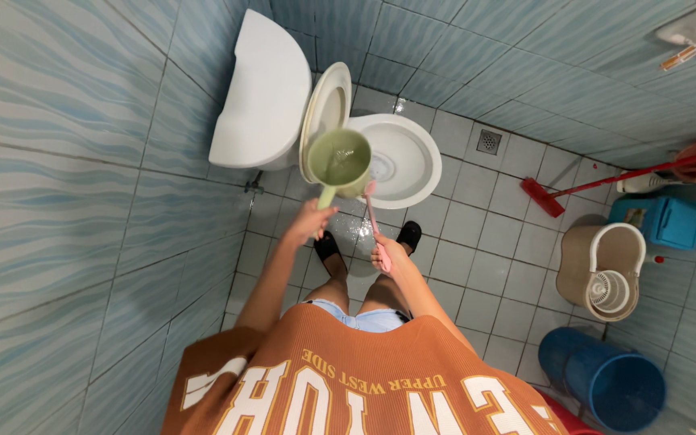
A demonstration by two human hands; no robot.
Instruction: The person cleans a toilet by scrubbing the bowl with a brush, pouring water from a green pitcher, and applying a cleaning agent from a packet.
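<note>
Left hand [309, 221] grip clamped on green dipper [338, 161] handle, dipper over toilet [400, 161] rim. Right hand [388, 254] grip clamped on pink brush [370, 211]. Mop bucket [602, 270], blue pail [606, 379], red broom [543, 196] stand right.

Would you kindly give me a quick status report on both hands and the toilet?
Left hand grips green dipper over the toilet bowl. Right hand grips pink brush handle. Seat lid up; nothing blocking the bowl.
</note>
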